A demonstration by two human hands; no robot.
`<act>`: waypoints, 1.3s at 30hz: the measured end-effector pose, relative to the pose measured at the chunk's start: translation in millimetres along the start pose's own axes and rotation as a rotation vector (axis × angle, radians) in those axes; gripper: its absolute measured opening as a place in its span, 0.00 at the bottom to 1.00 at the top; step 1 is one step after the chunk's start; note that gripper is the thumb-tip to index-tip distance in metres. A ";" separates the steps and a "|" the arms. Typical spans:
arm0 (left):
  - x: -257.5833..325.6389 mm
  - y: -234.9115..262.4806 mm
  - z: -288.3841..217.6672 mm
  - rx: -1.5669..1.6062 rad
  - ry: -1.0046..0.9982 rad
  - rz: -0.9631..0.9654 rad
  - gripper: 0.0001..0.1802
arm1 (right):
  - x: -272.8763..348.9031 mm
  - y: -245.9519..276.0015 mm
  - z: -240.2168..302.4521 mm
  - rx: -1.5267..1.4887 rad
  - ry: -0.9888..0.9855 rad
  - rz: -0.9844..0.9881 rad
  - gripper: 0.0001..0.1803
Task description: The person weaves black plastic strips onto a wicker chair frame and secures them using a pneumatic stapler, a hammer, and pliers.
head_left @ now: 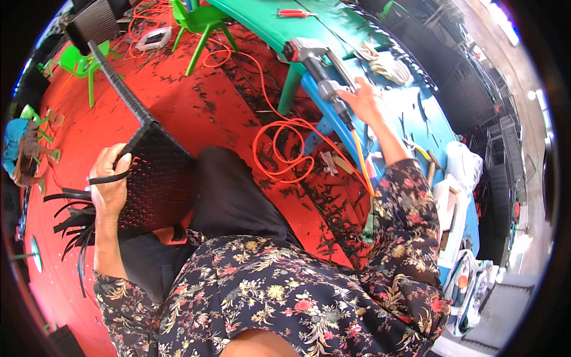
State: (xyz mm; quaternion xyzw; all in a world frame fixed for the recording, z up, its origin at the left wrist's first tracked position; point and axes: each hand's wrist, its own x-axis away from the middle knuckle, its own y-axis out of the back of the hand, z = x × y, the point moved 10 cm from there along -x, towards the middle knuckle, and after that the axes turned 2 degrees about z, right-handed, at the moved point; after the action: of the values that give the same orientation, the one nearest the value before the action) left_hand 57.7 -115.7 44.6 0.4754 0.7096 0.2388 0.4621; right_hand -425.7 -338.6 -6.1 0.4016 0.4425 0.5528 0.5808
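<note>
Your left hand (109, 181) gripping black woven wicker panel (156, 178), loose strand ends (74, 223) trailing at 9 o'clock, weaving unfinished. Right hand (366, 101) closing around grey pneumatic gun (321, 74) on green bench (267, 24).

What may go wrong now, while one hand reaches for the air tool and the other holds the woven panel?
1. The orange hose lies in loops on the red floor near the person's legs; it might catch a foot or drag the air tool.
2. The left hand alone steadies the black woven panel; it may tip.
3. Loose black strips hang near that hand and could snag.
</note>
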 end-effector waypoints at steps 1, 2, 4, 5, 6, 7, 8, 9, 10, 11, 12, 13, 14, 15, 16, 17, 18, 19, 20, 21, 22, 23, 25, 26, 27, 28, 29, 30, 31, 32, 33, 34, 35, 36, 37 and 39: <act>1.5 -0.3 0.9 -0.001 0.035 0.014 0.11 | -11.0 -4.5 31.8 0.048 0.023 0.028 0.45; 1.9 0.2 1.1 -0.011 0.061 0.025 0.11 | -27.5 -11.7 50.0 0.087 0.034 0.013 0.45; -2.2 1.4 -9.8 -0.010 0.005 -0.002 0.11 | -70.1 -36.6 47.0 0.006 0.043 -0.111 0.45; -0.4 5.4 -10.9 -0.030 -0.029 -0.053 0.12 | -73.6 -39.7 67.0 0.029 0.018 -0.059 0.46; 4.8 9.9 -14.1 -0.096 -0.062 -0.104 0.13 | -90.1 -53.8 72.2 -0.021 0.085 -0.074 0.48; 6.4 14.5 -20.7 -0.167 -0.093 -0.147 0.15 | -102.8 -67.5 61.3 0.010 0.077 -0.044 0.48; 3.5 14.1 -23.3 -0.155 -0.073 -0.111 0.16 | -99.4 -66.2 67.5 0.050 0.067 -0.011 0.48; 4.3 16.0 -22.6 -0.080 -0.079 -0.128 0.16 | -93.2 -60.1 75.5 0.087 0.057 0.019 0.48; 4.0 23.4 -36.0 -0.132 -0.129 -0.172 0.14 | -100.0 -63.3 69.0 0.119 0.062 0.030 0.48; 13.7 35.0 -40.9 -0.094 -0.192 -0.283 0.12 | -109.1 -79.6 74.3 0.119 0.092 0.050 0.48; 7.5 25.7 -36.3 -0.097 -0.156 -0.170 0.11 | -112.2 -80.5 54.3 0.132 0.060 0.041 0.48; 6.4 24.3 -35.8 -0.108 -0.160 -0.191 0.10 | -116.0 -84.7 38.7 0.144 0.031 0.041 0.48; 9.1 24.7 -31.7 -0.076 -0.160 -0.225 0.10 | -123.5 -94.2 38.3 0.137 0.029 0.050 0.48; 7.6 19.6 -30.8 -0.111 -0.180 -0.242 0.09 | -126.6 -96.8 23.9 0.133 0.001 0.047 0.48; 9.5 21.9 -32.7 -0.132 -0.170 -0.247 0.08 | -135.5 -108.0 23.5 0.124 0.002 0.054 0.48; 4.8 21.2 -37.6 -0.133 -0.185 -0.250 0.07 | -143.6 -114.3 9.4 0.111 -0.022 0.046 0.48; 1.6 19.7 -42.5 -0.158 -0.191 -0.267 0.06 | -149.5 -115.8 -0.8 0.094 -0.027 0.031 0.48; 0.8 17.9 -44.4 -0.182 -0.186 -0.277 0.05 | -153.6 -117.2 -2.8 0.073 -0.004 0.015 0.48; 9.4 21.9 -35.8 -0.221 -0.162 -0.304 0.05 | -112.6 -92.7 66.2 0.065 0.009 0.140 0.50; 8.1 16.4 -34.7 -0.182 -0.150 -0.288 0.04 | -107.5 -77.4 66.9 0.056 0.122 0.047 0.48; 2.6 11.2 -33.0 -0.154 -0.145 -0.268 0.04 | -108.0 -72.0 62.8 0.036 0.234 -0.043 0.47; -4.7 6.8 -33.3 -0.121 -0.145 -0.246 0.04 | -108.8 -64.5 56.3 0.022 0.341 -0.136 0.46; -11.9 -20.2 8.0 0.699 -0.016 -0.121 0.08 | -91.7 -46.8 91.4 -0.239 0.517 -0.155 0.49; -8.2 -22.4 17.4 0.704 -0.001 -0.146 0.09 | -50.5 -27.6 140.7 -0.444 0.334 0.158 0.43; -9.3 -24.9 18.7 0.730 -0.019 -0.164 0.11 | -34.0 -3.1 158.6 -0.515 0.557 0.127 0.37; -4.0 7.5 -24.6 -0.134 -0.210 -0.257 0.08 | -3.7 14.4 193.8 -0.585 0.535 0.214 0.32; -1.8 17.5 -26.0 -0.073 -0.213 -0.319 0.02 | 20.5 37.2 213.5 -0.737 0.691 0.160 0.26; -8.4 11.1 -19.3 -0.005 -0.172 -0.299 0.02 | 35.0 49.0 221.4 -0.787 0.737 0.168 0.17; -13.7 5.6 -16.6 0.013 -0.195 -0.296 0.03 | 51.7 55.2 229.4 -0.828 0.661 0.209 0.11; -20.1 2.6 -15.3 -0.012 -0.153 -0.202 0.04 | 67.2 49.9 241.9 -0.924 0.621 0.333 0.09; -22.4 1.4 -11.9 0.024 -0.089 -0.168 0.06 | 81.1 41.0 243.3 -0.998 0.567 0.378 0.06; -23.7 -1.4 -11.4 0.050 -0.074 -0.143 0.07 | 96.0 28.4 245.3 -1.104 0.520 0.417 0.06; -25.9 1.0 -8.0 0.068 -0.059 -0.129 0.08 | 110.5 15.6 253.4 -1.132 0.556 0.478 0.06; -26.1 0.8 -5.5 0.051 -0.097 -0.136 0.07 | 120.5 -4.1 253.4 -1.183 0.494 0.507 0.05; -26.7 2.4 -3.4 0.091 -0.063 -0.126 0.07 | 133.3 -16.3 255.5 -1.219 0.480 0.506 0.06; -32.7 -2.5 2.1 0.136 -0.012 -0.063 0.07 | 149.6 -49.5 246.4 -1.114 0.445 0.539 0.10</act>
State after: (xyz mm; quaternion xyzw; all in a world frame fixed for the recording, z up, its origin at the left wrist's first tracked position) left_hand 62.4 -146.2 55.7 0.4846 0.7358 0.1727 0.4404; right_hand -175.9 -187.0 6.5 0.0138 0.0837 0.8951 0.4378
